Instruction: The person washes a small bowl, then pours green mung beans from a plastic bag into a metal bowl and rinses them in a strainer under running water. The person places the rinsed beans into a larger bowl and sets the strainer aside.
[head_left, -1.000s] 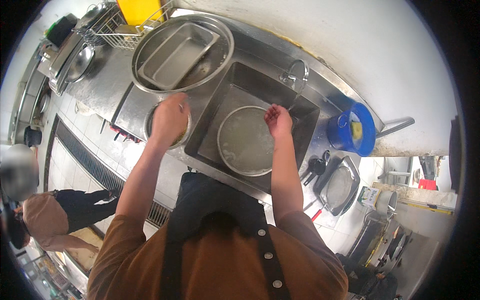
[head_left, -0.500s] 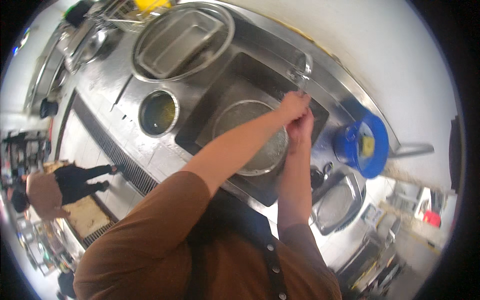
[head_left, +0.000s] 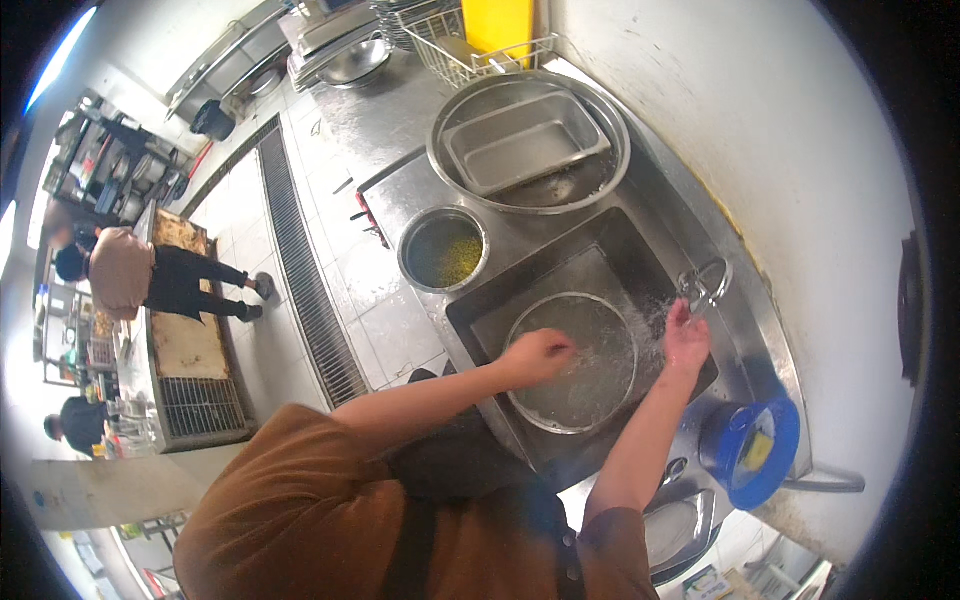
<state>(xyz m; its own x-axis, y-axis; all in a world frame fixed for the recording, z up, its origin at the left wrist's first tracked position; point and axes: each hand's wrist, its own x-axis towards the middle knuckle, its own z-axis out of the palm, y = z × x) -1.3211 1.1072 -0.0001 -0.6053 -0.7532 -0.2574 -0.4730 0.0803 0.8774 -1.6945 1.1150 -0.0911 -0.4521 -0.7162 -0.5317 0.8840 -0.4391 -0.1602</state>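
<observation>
A round steel basin (head_left: 590, 390) lies in the steel sink (head_left: 650, 262). My left hand (head_left: 537, 355) rests over the basin's left rim, fingers curled, gripping nothing that I can see. My right hand (head_left: 686, 338) is held open under the running water just below the curved tap (head_left: 705, 283). Water splashes across the basin between the hands.
A round hole with yellowish scraps (head_left: 443, 250) sits left of the sink. A large steel bowl holding a rectangular tray (head_left: 527, 140) lies beyond it. A blue bucket (head_left: 755, 450) stands at the right. A wire rack (head_left: 470, 45) is at the back. A person (head_left: 150, 275) stands at the far left.
My left hand has drawn back from beside the tap to the basin's left rim. My right hand stays under the water. The view has swung left.
</observation>
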